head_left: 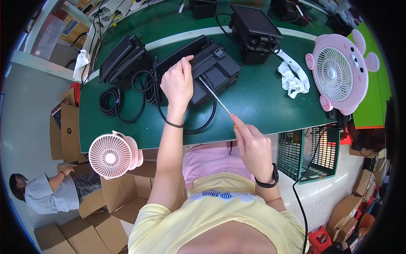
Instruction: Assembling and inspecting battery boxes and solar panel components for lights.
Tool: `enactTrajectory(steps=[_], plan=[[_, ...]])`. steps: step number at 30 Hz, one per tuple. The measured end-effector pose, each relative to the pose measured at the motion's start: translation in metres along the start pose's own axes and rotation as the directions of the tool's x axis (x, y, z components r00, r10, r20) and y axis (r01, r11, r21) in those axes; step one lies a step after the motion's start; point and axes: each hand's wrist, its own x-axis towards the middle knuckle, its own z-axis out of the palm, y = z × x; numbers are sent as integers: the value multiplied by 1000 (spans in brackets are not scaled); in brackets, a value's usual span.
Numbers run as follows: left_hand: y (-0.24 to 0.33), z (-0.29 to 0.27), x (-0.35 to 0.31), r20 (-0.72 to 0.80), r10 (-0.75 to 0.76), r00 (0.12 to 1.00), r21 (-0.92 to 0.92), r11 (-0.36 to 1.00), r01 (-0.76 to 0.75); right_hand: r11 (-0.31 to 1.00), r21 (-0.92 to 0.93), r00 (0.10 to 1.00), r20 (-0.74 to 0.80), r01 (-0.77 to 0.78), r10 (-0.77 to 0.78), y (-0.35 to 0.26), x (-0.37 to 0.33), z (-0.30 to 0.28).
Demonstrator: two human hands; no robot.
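Screwdriver [218,98] and black box [227,69] meet on the green tabletop [262,93], the slim metal shaft slanting from the right hand [256,146] to the box's near part. That hand's fingers are closed on the handle (only a speck of orange peeks out), a light pinch that seems suited to steering the tip. The left hand [176,82] is curled at the box's left side, perhaps to steady it, though I cannot tell whether it grips anything. A rounded pink fan [333,73] stands at the right, probably for cooling. The box looks like hard plastic, all blocky recesses; left of it lies a smooth coiled cable [104,103], and at right, crumpled white cloth [292,84].
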Motion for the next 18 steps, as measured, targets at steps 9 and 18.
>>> enactTrajectory(steps=[9, 18], plan=[[-7, 2, -2, -2, 29, 1000, -39, 999, -29, 1000, -2, 999, -23, -23, 23, -6, -14, 21], [-16, -7, -12, -39, 41, 998, -229, 972, -49, 667, 636, 918, 326, -388, 224, 8, -21, 23]])
